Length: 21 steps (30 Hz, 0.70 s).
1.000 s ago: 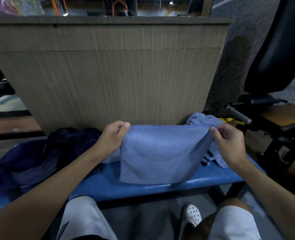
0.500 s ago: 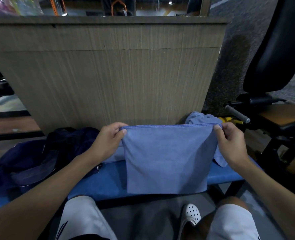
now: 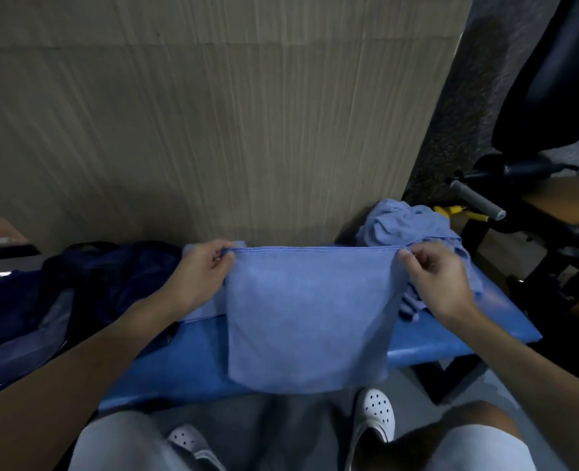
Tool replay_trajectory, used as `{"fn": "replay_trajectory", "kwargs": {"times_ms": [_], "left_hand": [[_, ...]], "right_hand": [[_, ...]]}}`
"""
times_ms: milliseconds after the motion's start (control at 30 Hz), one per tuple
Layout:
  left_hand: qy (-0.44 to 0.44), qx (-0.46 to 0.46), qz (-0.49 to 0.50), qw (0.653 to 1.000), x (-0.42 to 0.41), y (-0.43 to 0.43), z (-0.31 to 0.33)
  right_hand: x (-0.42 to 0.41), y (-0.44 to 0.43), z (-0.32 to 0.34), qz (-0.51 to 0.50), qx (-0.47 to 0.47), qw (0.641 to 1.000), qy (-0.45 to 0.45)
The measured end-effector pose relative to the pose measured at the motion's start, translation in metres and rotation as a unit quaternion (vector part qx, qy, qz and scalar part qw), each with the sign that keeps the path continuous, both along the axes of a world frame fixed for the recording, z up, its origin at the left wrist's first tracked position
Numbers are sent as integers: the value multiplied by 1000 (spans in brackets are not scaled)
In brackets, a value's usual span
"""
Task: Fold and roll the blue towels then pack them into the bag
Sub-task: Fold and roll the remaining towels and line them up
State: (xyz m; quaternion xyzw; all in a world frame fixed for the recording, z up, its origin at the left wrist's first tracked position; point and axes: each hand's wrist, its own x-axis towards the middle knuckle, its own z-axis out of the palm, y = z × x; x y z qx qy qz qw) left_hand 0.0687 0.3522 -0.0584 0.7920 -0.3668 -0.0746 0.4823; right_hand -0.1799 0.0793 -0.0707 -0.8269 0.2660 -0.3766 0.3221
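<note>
The work is at an early stage. The person holds one blue towel (image 3: pixel 311 321) up by its top edge, and the lower part drapes over the front of the blue bench (image 3: pixel 457 338). The left hand (image 3: pixel 203 277) pinches the upper left corner and the right hand (image 3: pixel 440 283) pinches the upper right corner. On both hands the fingers (image 3: pixel 406 254) are curled tight on the stitched hem, which is pulled straight between them.

The towel hangs as a neat, nearly square panel. It may already be doubled over, but the layers cannot be counted from here. It is not rolled.

Behind the right hand, at the far right end of the bench, a crumpled heap of blue towels (image 3: pixel 407 222) lies unfolded. A flat strip of pale blue cloth (image 3: pixel 198 312) shows under the left wrist, and it cannot be told whether this is another towel.

The dark navy bag (image 3: pixel 77 283) sits slumped at the left end of the bench. Its inside is too dark to show whether any rolled towel is packed. Judging by this, most of the folding, all of the rolling of this piece and the packing are left to do.
</note>
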Motion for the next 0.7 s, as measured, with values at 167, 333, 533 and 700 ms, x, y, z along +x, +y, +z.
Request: {"fn": "replay_trajectory", "kwargs": {"times_ms": [167,333,533,700], "left_hand": [[-41,76,58,995,46,-48,-42],[-108,142,41,983,79,-87,-75],[-194,145,4,970,78,-94,-89],[-163,134,-4,978,31,-67,-89]], "right_hand": [[55,-46,-49,-55,-34,994,83],[87,-68,-72,-114,-214,949,203],[95,-65,-83,-136,-308,908,251],[63,-32,-91,-116,-235,932,251]]}}
